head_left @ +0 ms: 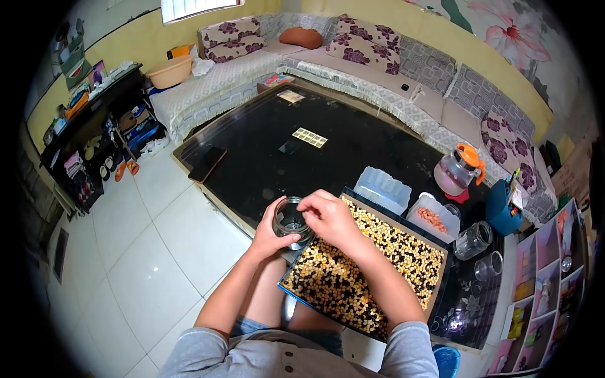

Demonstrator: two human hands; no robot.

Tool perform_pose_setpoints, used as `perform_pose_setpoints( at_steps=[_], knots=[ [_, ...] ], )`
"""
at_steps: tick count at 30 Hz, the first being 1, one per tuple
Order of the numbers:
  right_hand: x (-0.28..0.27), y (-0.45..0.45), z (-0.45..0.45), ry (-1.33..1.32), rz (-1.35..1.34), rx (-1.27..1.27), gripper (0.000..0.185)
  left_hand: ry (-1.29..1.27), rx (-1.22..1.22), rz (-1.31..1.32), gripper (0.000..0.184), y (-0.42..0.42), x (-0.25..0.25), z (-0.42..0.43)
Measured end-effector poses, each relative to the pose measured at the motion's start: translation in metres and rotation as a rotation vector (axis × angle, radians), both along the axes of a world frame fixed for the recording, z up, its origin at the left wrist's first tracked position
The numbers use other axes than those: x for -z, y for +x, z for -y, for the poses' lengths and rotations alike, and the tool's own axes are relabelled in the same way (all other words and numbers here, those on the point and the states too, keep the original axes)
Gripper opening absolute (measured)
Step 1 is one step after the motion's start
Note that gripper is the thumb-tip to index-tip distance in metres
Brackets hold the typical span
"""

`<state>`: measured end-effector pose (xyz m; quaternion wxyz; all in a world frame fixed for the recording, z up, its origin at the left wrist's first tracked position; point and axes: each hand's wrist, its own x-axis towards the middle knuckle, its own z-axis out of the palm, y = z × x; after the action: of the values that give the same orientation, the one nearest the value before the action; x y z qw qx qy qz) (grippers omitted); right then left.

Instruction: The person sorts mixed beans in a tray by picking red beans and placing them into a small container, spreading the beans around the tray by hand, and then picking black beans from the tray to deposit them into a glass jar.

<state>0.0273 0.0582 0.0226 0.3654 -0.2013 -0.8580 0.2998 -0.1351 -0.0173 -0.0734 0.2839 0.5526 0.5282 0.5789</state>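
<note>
My left hand (268,235) is wrapped around a clear glass jar (290,218), which stands open at the top. At the right side of the jar's mouth is my right hand (332,219), its fingers curled together; whatever they pinch is hidden or too small to name. Under my right forearm lies a shallow box (440,274) filled with mixed yellow, cream and black beans or kernels (403,246). The jar is just beyond the box's left corner. A few dark pieces seem to lie inside the jar, though I cannot tell what they are.
Behind the box sit a clear plastic container (382,189) and another holding pinkish nuts or beans (431,219). Two glass jars (472,240) and an orange-lidded pitcher (459,170) stand at the right. A phone (208,165) lies on the black table's (252,151) left edge.
</note>
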Motion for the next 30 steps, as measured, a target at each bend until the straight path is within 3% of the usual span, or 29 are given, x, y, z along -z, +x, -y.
perform_pose_setpoints(
  at_steps=[3, 8, 13, 19, 30],
  knots=[
    [0.008, -0.012, -0.005, 0.071, 0.13, -0.039, 0.015, 0.0, -0.007, -0.02, 0.094, -0.001, 0.002, -0.001],
    [0.01, 0.012, 0.006, 0.053, 0.067, -0.023, 0.013, 0.0, -0.002, 0.025, 0.093, 0.001, 0.0, 0.0],
    [0.067, 0.056, 0.018, -0.091, 0.424, -0.124, 0.007, 0.025, -0.008, 0.015, 0.092, 0.003, 0.002, -0.001],
    [0.088, 0.063, 0.027, -0.038, 0.472, -0.162, 0.022, 0.018, -0.017, 0.02, 0.092, 0.002, 0.0, 0.0],
    [0.096, 0.064, 0.026, -0.028, 0.504, -0.17, 0.022, 0.002, -0.021, 0.0, 0.092, 0.001, -0.001, 0.0]
  ],
)
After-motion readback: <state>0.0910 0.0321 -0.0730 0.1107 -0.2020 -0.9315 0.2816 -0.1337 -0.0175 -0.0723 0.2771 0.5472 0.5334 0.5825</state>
